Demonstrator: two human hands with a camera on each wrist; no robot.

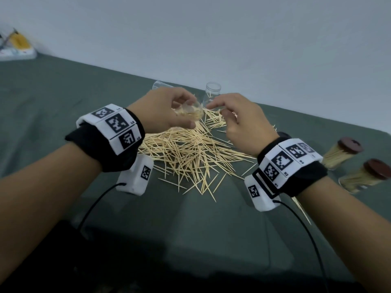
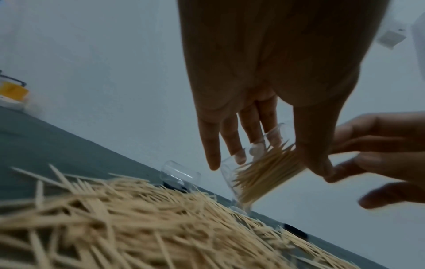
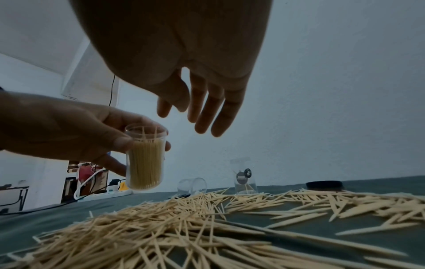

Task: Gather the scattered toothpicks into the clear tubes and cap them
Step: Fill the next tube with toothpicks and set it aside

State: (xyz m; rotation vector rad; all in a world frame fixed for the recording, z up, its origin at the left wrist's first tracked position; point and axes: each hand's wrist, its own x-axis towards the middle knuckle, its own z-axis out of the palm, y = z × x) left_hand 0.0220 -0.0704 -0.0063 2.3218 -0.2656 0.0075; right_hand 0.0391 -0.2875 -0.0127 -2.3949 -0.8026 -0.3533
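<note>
Left hand (image 1: 163, 112) raised over the pile, fingers (image 3: 119, 141) and thumb wrapped round a clear plastic tube (image 3: 145, 158), cylindrical, uncapped, packed most of the way with pale wooden toothpicks, a few tips poking above the rest. Right hand (image 1: 239, 121) just right of it, fingers (image 3: 207, 116) loosely spread and holding nothing, near the tube's mouth. Loose toothpicks (image 1: 190, 153) in a tangled heap on the grey-green cloth tabletop (image 1: 53, 98), thin, pointed at the ends. At the far edge, an empty clear tube on its side (image 3: 192, 184) and an upright clear tube (image 3: 245, 177) with a few picks inside and a dark round label, print too small to read. Near right: two filled tubes with dark brown caps (image 1: 347, 144) (image 1: 377, 169), lying on their sides. A loose dark cap (image 3: 324, 185) sits beyond the pile. Wristbands (image 1: 115, 126) carry black-and-white square code markers.
</note>
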